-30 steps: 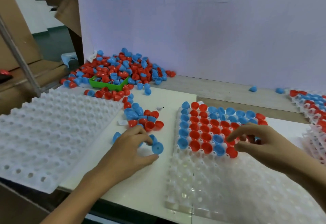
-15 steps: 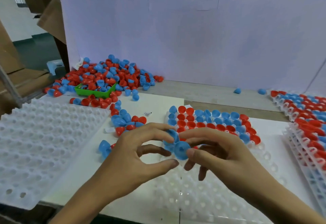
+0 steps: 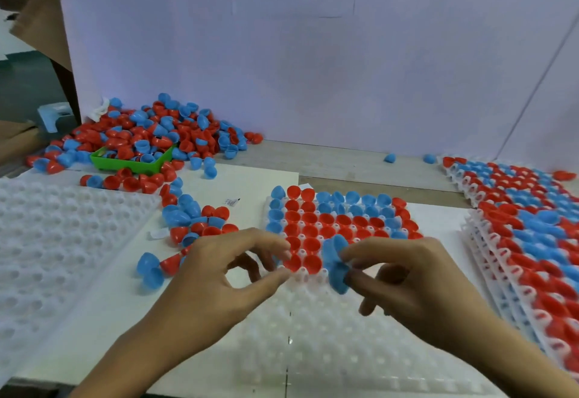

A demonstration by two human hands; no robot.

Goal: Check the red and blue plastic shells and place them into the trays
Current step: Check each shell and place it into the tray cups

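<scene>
The right hand (image 3: 416, 284) pinches two blue plastic half-shells (image 3: 336, 267) above the white dimpled plastic tray (image 3: 313, 335); the left hand (image 3: 216, 275) hovers loosely curled, empty. Seat each shell squarely in the next free dimple.

Hands, parted since half a second ago: blue shells (image 3: 336, 267) now pinched by right hand (image 3: 410, 284) alone; left hand (image 3: 219, 275) released, fingers loosely curled.

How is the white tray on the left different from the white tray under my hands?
The left tray shows only bare sockets, while the middle tray has its far rows filled with red and blue shells. The left tray lies off to the side, away from both hands; the middle tray sits straight ahead, beneath them. Both are white plastic with a grid of round sockets.
</scene>
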